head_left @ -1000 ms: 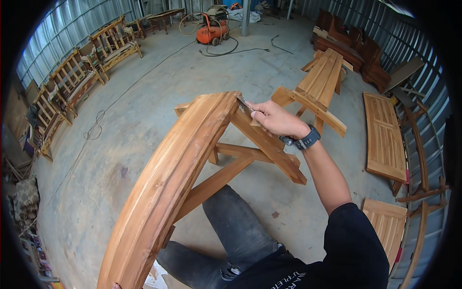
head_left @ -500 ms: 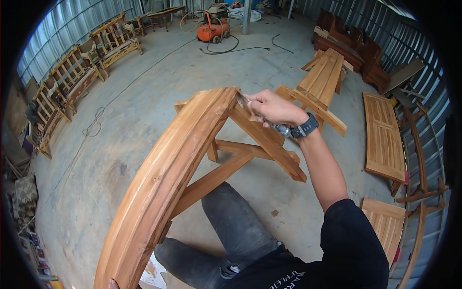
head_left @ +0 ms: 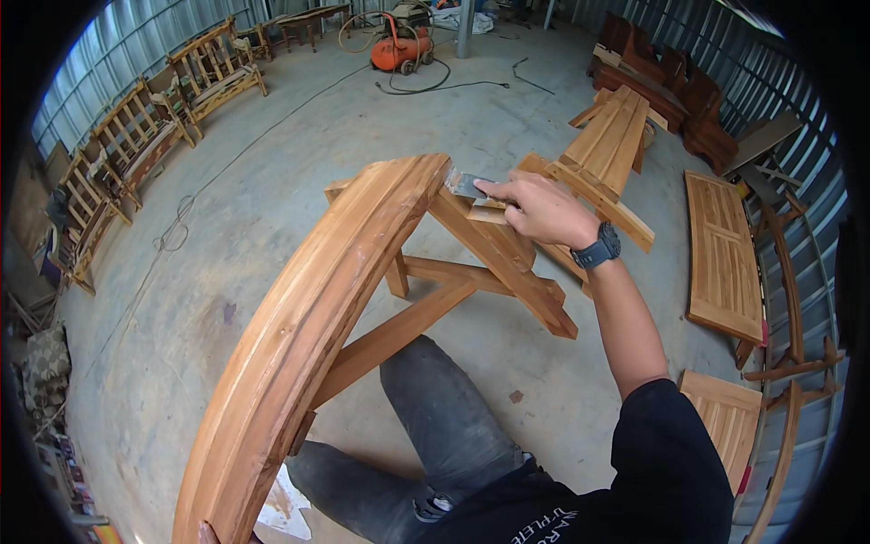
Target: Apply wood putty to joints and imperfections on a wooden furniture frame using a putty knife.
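Observation:
A long wooden bench point(head_left: 299, 308) with a planked top and crossed legs runs from the lower left to the middle. My right hand point(head_left: 548, 210) is closed round a putty knife point(head_left: 466, 185), forefinger pressed along its metal blade. The blade's tip is at the far end corner of the bench top, and most of the handle is hidden in the hand. Pale smears mark the side edge of the top. At the bottom edge, only some fingers of my left hand point(head_left: 210, 533) show, closed against the near end of the bench.
A second wooden bench point(head_left: 609, 145) stands beyond my right hand. Wooden panels point(head_left: 725, 249) lean on the right. An orange air compressor point(head_left: 399, 53) with a hose stands at the back, slatted chairs point(head_left: 136, 127) line the left wall, and stained white paper point(head_left: 285, 508) lies below the bench.
My right hand has shifted slightly right and turned, so the putty knife's blade now shows flatter at the bench's end. My left hand stays at the near end.

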Demonstrator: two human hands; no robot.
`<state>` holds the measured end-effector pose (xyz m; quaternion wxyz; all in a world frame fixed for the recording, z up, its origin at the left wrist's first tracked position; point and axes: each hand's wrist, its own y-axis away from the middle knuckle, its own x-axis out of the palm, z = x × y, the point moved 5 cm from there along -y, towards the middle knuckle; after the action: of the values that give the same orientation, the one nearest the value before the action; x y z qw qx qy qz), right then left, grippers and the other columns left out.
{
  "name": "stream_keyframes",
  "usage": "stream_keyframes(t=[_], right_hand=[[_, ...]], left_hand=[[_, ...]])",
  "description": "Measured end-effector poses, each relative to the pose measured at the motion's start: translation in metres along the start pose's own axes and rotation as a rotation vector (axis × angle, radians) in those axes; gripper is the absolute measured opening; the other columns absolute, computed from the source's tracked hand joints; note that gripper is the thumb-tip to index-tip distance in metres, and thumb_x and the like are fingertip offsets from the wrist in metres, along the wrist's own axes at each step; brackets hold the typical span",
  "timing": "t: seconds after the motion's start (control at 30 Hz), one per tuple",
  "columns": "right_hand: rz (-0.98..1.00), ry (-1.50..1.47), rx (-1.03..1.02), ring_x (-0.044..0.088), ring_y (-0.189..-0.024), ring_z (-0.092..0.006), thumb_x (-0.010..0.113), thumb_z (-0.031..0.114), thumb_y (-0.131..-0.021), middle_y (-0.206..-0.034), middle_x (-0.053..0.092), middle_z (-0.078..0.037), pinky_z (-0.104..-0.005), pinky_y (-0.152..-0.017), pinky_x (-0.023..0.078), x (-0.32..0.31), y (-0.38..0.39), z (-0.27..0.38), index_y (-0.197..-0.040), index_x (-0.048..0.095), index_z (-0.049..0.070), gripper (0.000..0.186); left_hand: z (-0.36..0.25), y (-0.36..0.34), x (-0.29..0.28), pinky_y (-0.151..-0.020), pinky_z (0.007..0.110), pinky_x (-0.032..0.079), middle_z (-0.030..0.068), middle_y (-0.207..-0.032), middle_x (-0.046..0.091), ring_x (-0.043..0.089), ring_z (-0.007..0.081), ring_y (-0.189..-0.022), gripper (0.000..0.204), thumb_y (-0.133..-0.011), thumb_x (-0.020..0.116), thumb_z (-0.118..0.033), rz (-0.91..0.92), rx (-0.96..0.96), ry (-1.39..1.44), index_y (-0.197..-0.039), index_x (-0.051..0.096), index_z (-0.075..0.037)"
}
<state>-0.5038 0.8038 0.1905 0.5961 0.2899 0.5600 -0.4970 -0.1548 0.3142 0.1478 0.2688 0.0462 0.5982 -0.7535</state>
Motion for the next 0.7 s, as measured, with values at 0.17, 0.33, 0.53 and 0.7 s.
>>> stream_keyframes(t=[0.17, 0.33, 0.53, 0.7], right_hand=[[0.132, 0.271, -0.074, 0.058, -0.093, -0.0309, 0.049, -0.004, -0.086, -0.094, 0.059, -0.012, -0.0415, -0.084, 0.046, -0.01, -0.009, 0.01, -0.138, 0.064, 0.019, 0.058], [0.107, 0.323, -0.162, 0.057, -0.091, -0.0263, 0.06, 0.008, -0.09, -0.094, 0.06, -0.01, -0.0377, -0.084, 0.04, -0.023, -0.017, -0.001, -0.133, 0.069, 0.018, 0.045], [-0.217, 0.216, -0.144, 0.057, -0.089, -0.0241, 0.072, 0.032, -0.087, -0.085, 0.065, -0.006, -0.0361, -0.084, 0.036, -0.014, -0.035, -0.005, -0.109, 0.078, 0.012, 0.03], [-0.208, 0.39, -0.182, 0.057, -0.089, -0.0234, 0.076, 0.042, -0.084, -0.079, 0.068, -0.004, -0.0376, -0.086, 0.036, -0.01, -0.05, 0.011, -0.09, 0.079, 0.009, 0.033]], left_hand=[[-0.002, -0.005, -0.002, -0.039, 0.03, 0.04, 0.0023, -0.058, 0.068, 0.053, 0.0159, -0.038, 0.063, -0.084, 0.071, -0.068, -0.007, -0.003, 0.013, -0.089, 0.082, -0.007], [0.002, 0.003, 0.003, -0.04, 0.031, 0.04, 0.0025, -0.058, 0.067, 0.051, 0.0153, -0.038, 0.077, -0.084, 0.06, -0.079, 0.046, -0.073, -0.05, -0.092, 0.082, -0.006], [0.006, 0.011, 0.004, -0.04, 0.031, 0.04, 0.0034, -0.059, 0.067, 0.05, 0.0142, -0.039, 0.099, -0.08, 0.039, -0.094, 0.038, -0.031, 0.022, -0.092, 0.082, -0.005], [0.008, 0.016, 0.004, -0.039, 0.031, 0.039, 0.0039, -0.059, 0.067, 0.05, 0.0148, -0.038, 0.103, -0.079, 0.035, -0.096, 0.052, -0.02, 0.033, -0.094, 0.082, -0.005]])
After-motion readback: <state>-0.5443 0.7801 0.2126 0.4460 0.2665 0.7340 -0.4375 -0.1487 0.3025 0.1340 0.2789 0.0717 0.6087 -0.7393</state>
